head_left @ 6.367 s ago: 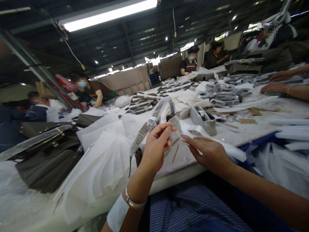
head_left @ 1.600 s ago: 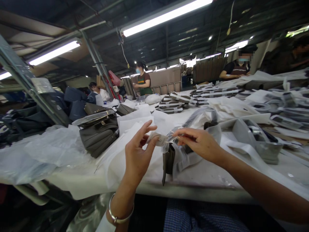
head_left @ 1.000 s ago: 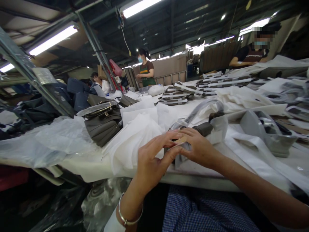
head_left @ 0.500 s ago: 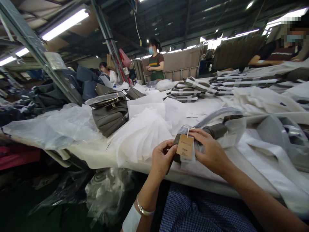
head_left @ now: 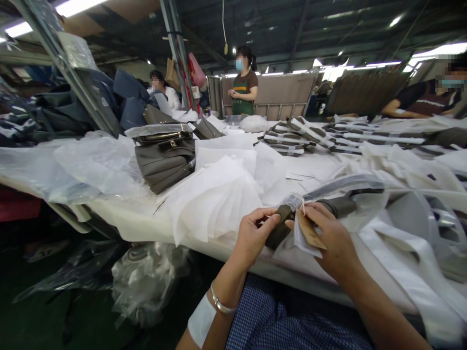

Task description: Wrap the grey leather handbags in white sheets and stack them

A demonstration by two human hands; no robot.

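Near the table's front edge, my left hand (head_left: 255,234) pinches the end of a dark olive handbag strap (head_left: 279,232) between thumb and fingers. My right hand (head_left: 333,240) is closed on the same strap beside a white string loop. From that string hangs a brown paper tag (head_left: 310,230), turned edge-on, with a clear plastic sleeve (head_left: 301,238) behind it. My right fingertips are partly hidden by the tag. Clear plastic wraps part of the handle (head_left: 333,184), and a rolled olive part (head_left: 341,205) of the bag lies behind my right hand.
White paper sheets (head_left: 215,201) fan out left of my hands, beside an upright olive handbag (head_left: 166,160). Plastic bags (head_left: 98,165) cover the table's left end. Bundled straps (head_left: 288,136) lie further back. A person in an apron (head_left: 243,87) stands across the table; another (head_left: 423,99) is at right.
The tag has swung from facing me flat to edge-on, tilting right. My right hand has shifted right and turned. My view has moved slightly.
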